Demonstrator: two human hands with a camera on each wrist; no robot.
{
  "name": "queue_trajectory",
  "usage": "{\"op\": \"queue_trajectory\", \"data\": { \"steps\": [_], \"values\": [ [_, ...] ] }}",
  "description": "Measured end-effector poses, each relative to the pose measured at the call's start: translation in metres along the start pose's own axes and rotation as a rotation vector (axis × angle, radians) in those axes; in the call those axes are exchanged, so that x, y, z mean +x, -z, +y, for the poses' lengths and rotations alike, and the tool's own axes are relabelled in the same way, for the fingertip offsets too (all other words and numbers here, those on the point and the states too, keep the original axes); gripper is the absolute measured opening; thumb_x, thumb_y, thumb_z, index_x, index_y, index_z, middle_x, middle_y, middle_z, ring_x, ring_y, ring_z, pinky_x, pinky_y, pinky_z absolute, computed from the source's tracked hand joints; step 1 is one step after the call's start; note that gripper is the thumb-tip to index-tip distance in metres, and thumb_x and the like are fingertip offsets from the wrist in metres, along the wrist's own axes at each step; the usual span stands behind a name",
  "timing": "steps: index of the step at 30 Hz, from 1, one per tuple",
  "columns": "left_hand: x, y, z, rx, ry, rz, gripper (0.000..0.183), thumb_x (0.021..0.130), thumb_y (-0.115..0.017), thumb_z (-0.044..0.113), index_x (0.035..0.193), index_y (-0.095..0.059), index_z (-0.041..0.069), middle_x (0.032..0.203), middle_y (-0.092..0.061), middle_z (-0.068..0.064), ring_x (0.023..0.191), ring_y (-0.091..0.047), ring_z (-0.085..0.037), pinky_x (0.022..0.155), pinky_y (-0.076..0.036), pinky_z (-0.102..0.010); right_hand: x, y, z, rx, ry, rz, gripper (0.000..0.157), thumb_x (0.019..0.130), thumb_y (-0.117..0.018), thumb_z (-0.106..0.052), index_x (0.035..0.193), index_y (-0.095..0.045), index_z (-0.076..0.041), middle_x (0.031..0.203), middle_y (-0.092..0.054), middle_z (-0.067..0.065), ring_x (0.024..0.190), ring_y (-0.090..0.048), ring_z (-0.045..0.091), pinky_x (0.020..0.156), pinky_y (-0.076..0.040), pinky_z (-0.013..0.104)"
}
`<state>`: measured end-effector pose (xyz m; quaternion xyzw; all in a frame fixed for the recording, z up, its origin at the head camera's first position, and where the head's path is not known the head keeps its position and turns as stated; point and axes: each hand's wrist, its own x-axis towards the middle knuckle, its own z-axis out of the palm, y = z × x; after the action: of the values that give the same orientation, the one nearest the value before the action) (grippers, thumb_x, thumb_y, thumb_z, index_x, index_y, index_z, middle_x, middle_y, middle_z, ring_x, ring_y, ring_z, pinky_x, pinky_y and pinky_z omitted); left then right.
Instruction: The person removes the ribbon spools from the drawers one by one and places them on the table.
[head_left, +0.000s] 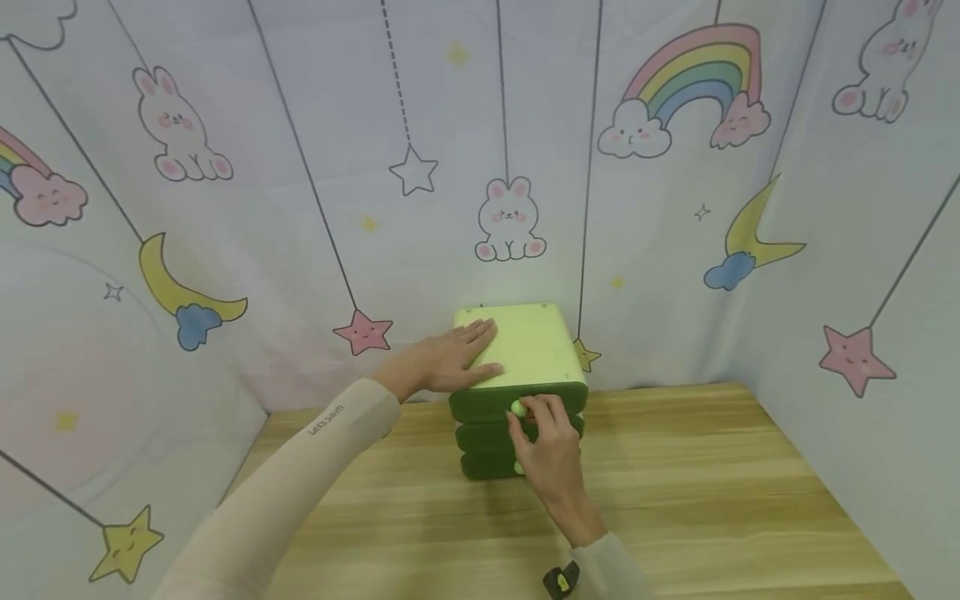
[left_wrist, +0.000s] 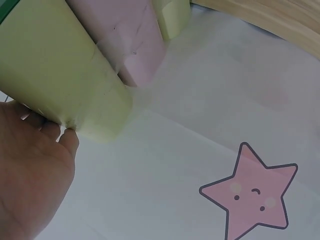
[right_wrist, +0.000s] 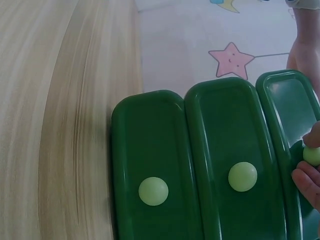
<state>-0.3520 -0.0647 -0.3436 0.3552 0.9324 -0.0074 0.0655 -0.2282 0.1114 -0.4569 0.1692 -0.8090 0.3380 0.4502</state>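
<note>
Head view shows lettering (head_left: 326,420) on the left sleeve (head_left: 285,492), "Let's" plus an unclear word. The left grip (head_left: 452,360) lies spread atop the drawer cabinet (head_left: 528,343) on the wooden surface (head_left: 690,475); the right grip (head_left: 551,446) pinches its top knob (head_left: 518,408).

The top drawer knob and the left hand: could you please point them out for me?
Top drawer knob (right_wrist: 311,156): right wrist view, on its uncovered part.
Left hand (head_left: 448,361): head view, on its back.

The drawer fronts (right_wrist: 150,130) look like smooth, glossy plastic, the knobs (right_wrist: 243,176) smooth, duller plastic. In the head view, the cabinet top (head_left: 528,346) is smooth plastic; at twelve o'clock, matt, creased cloth curtain (head_left: 337,108); at six, wood-grained table (head_left: 690,492).
</note>
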Motion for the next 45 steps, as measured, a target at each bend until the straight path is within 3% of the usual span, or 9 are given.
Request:
{"op": "queue_trajectory", "data": {
  "steps": [14, 33, 45],
  "values": [
    [0.002, 0.003, 0.004, -0.018, -0.025, 0.007, 0.092, 0.092, -0.019, 0.079, 0.160, -0.002, 0.018, 0.168, -0.001, 0.000, 0.156, -0.007, -0.020, 0.127, -0.018, -0.043, 0.002, 0.005, -0.002, -0.039, -0.011, 0.021, 0.024, 0.076, -0.082, -0.001, 0.094, -0.067, 0.002, 0.092, -0.062, 0.012, 0.073, -0.067, 0.016, 0.062, -0.059, 0.022],
    [0.002, 0.001, 0.001, -0.004, 0.016, 0.005, 0.092, 0.091, -0.017, 0.080, 0.160, 0.000, 0.021, 0.168, 0.000, 0.004, 0.156, -0.007, -0.019, 0.127, -0.020, -0.044, 0.001, 0.013, -0.008, -0.012, 0.019, 0.016, 0.020, 0.075, -0.081, 0.000, 0.090, -0.068, 0.004, 0.089, -0.063, 0.013, 0.071, -0.068, 0.018, 0.061, -0.060, 0.022],
    [0.001, 0.000, 0.001, -0.014, 0.010, 0.006, 0.093, 0.090, -0.016, 0.081, 0.159, -0.001, 0.021, 0.168, 0.000, 0.003, 0.156, -0.007, -0.021, 0.127, -0.019, -0.044, -0.002, 0.022, -0.011, -0.113, 0.073, 0.005, 0.017, 0.076, -0.080, -0.007, 0.089, -0.073, 0.002, 0.086, -0.068, 0.011, 0.067, -0.069, 0.021, 0.057, -0.058, 0.024]
  ]
}}
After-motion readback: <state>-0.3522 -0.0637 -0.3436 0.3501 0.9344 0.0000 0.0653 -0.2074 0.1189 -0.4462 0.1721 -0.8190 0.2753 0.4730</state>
